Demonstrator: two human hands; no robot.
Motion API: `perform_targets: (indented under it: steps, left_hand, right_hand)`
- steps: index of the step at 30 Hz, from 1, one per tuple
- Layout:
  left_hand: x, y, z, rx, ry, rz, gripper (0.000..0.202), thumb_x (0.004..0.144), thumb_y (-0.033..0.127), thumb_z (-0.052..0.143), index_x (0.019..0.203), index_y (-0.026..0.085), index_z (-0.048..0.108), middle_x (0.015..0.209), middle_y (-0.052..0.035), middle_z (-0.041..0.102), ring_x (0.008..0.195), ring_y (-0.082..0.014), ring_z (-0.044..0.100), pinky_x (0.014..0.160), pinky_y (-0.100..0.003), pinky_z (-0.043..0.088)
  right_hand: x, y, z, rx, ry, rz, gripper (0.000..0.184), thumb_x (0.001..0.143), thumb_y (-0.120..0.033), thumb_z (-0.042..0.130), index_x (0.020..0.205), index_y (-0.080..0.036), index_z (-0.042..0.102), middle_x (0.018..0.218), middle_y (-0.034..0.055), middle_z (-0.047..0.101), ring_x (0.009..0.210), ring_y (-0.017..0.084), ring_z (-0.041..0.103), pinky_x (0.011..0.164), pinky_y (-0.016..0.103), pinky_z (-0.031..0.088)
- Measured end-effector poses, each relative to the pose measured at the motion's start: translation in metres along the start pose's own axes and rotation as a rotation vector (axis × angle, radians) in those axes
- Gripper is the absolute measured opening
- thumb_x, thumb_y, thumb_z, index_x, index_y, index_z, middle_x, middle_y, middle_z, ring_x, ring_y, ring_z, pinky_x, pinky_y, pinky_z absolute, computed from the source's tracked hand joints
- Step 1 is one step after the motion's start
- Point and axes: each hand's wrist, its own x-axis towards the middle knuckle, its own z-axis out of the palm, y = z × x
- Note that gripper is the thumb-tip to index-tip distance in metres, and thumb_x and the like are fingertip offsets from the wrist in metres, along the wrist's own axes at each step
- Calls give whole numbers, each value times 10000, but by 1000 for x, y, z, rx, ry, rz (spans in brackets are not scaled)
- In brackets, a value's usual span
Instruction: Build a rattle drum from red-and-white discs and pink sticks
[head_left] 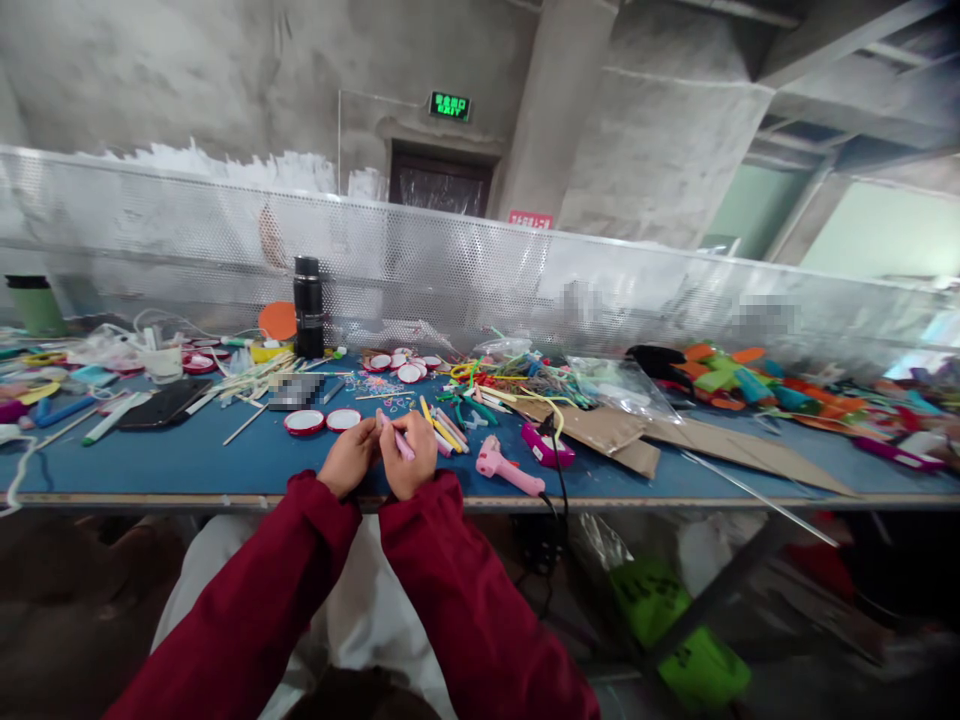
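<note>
My left hand and my right hand meet at the near edge of the blue table, both in dark red sleeves. The right hand is closed around a thin pink stick that points up and to the left. The left hand's fingers are pinched at the stick's upper end. Just beyond the hands lie two round red-rimmed white lids and a loose row of coloured sticks.
A pink glue gun with a black cord lies right of my hands. A black flask stands at the back by the perforated metal screen. Cardboard pieces, a phone and craft clutter cover the table.
</note>
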Motion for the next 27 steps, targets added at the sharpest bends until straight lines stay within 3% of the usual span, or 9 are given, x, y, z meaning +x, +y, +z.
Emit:
perform_targets:
  steps: [27]
  left_hand:
    - [1,-5,-2,37,0,18,285,899,428,530,766,176,530,597,34,463,527,-103,378,491,-224,312]
  right_hand:
    - [3,-4,-3,3,-17,-6,205,926,-317,546,755,-214,500,682,17,572,688,170,559,669,319,443]
